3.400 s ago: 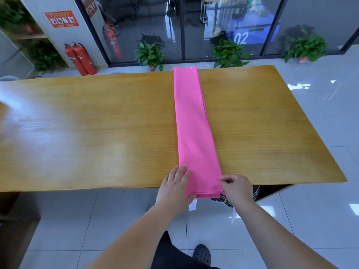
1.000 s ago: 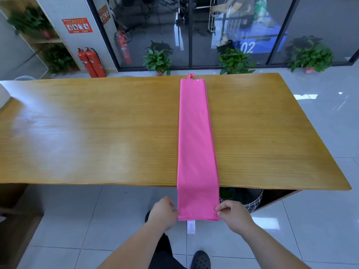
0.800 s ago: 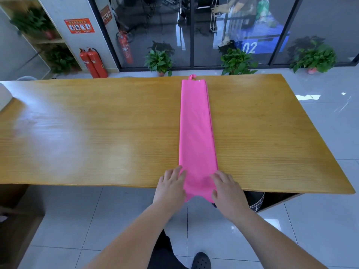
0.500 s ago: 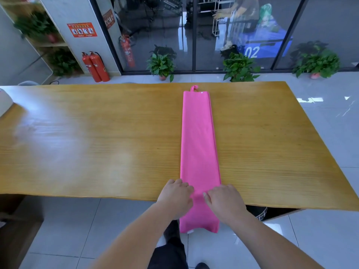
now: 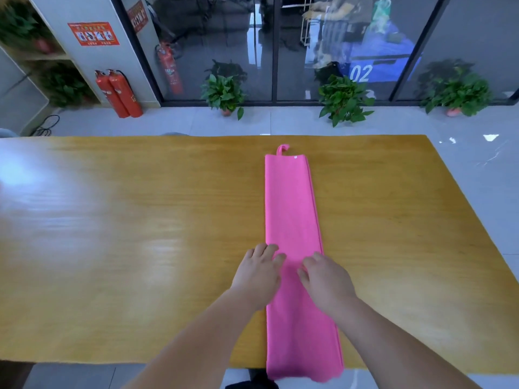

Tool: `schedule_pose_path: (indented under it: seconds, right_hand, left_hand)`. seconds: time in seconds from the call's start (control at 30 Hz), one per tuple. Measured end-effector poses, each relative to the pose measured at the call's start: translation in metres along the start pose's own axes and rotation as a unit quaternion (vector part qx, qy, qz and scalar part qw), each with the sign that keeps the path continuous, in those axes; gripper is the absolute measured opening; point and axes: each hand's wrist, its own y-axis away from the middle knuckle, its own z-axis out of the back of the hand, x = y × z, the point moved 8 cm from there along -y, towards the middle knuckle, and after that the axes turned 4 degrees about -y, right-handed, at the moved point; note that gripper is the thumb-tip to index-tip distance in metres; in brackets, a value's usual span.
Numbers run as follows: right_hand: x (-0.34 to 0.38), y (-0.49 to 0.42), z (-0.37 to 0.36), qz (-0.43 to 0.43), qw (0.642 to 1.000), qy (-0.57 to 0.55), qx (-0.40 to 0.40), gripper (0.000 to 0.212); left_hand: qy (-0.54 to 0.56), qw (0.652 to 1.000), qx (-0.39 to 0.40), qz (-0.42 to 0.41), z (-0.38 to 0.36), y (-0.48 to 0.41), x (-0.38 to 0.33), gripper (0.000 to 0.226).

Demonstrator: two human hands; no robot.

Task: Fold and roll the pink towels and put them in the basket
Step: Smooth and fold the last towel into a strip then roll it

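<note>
Since long pink folded towel strip point(image 5: 292, 206) overhangs near edge of yellow wooden counter point(image 5: 140, 220), slip-off risk; left hand point(image 5: 259, 276), right hand point(image 5: 327, 282) press flat on it, grip loose, nothing held; uneven push skews layers, crooked roll.

This looks like an office or commercial lobby rather than a home. A long wooden table point(image 5: 140, 220) stands on pale, glossy floor tiles point(image 5: 280, 122) before a dark-framed glass wall point(image 5: 224, 37). Two red fire extinguishers point(image 5: 119, 94) stand at a pillar bearing a red safety notice point(image 5: 94, 33) (its text is too small to read). Potted plants point(image 5: 224, 92) line the foot of the glass, and a large white "02" point(image 5: 361, 73) shows beyond it.
</note>
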Motion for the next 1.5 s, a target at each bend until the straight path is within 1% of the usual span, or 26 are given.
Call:
schedule_pose_path:
  seconds: [0.1,0.3,0.47,0.63,0.8,0.97,1.03,1.07,1.13,1.2,1.27,1.33,1.43,1.5]
  right_hand:
    - [-0.012,-0.041,0.011,-0.048,0.998,-0.04,-0.004,0.029]
    - [-0.027,-0.111,0.03,-0.099,0.991,-0.091,-0.012,0.04]
    - [-0.038,-0.159,0.041,-0.122,0.982,-0.14,-0.02,0.045]
    - [-0.055,-0.205,0.04,-0.155,0.968,-0.194,-0.043,0.046]
    - [-0.071,-0.246,0.043,-0.171,0.964,-0.185,-0.079,0.045]
    - [-0.074,-0.282,0.052,-0.147,0.96,-0.215,-0.104,0.039]
    - [-0.076,-0.295,0.054,-0.148,0.953,-0.243,-0.101,0.036]
    - [-0.077,-0.302,0.054,-0.154,0.945,-0.27,-0.098,0.032]
    - [-0.077,-0.315,0.056,-0.152,0.919,-0.35,-0.099,0.017]
    - [-0.072,-0.324,0.059,-0.127,0.902,-0.4,-0.105,0.009]
    - [-0.069,-0.326,0.064,-0.1,0.901,-0.406,-0.118,0.013]
    - [-0.076,-0.326,0.07,-0.091,0.898,-0.403,-0.149,0.022]
    - [-0.1,-0.33,0.07,-0.113,0.888,-0.404,-0.189,0.032]
    - [-0.116,-0.334,0.063,-0.146,0.899,-0.367,-0.187,0.029]
  left_hand:
    - [0.005,1.0,0.021,-0.01,0.011,-0.035,0.018,0.057]
    - [-0.003,0.999,0.038,-0.018,0.018,-0.099,0.057,0.068]
    - [-0.012,0.999,0.047,-0.01,0.014,-0.143,0.082,0.07]
    - [-0.004,0.999,0.032,-0.003,0.006,-0.178,0.102,0.07]
    - [0.015,0.999,0.017,0.023,-0.011,-0.199,0.119,0.07]
    - [0.011,1.0,-0.001,0.022,-0.022,-0.209,0.127,0.07]
    - [0.021,0.999,-0.016,0.022,-0.023,-0.208,0.127,0.068]
    - [0.029,0.999,-0.021,0.025,-0.023,-0.207,0.127,0.067]
    - [0.04,0.998,-0.027,0.026,-0.022,-0.207,0.128,0.067]
    - [0.049,0.998,-0.032,0.026,-0.02,-0.207,0.129,0.068]
    - [0.058,0.997,-0.035,0.025,-0.02,-0.207,0.13,0.069]
    - [0.063,0.997,-0.036,0.025,-0.02,-0.208,0.131,0.068]
    - [0.062,0.997,-0.035,0.024,-0.019,-0.209,0.13,0.066]
    - [0.058,0.997,-0.034,0.022,-0.018,-0.211,0.129,0.065]
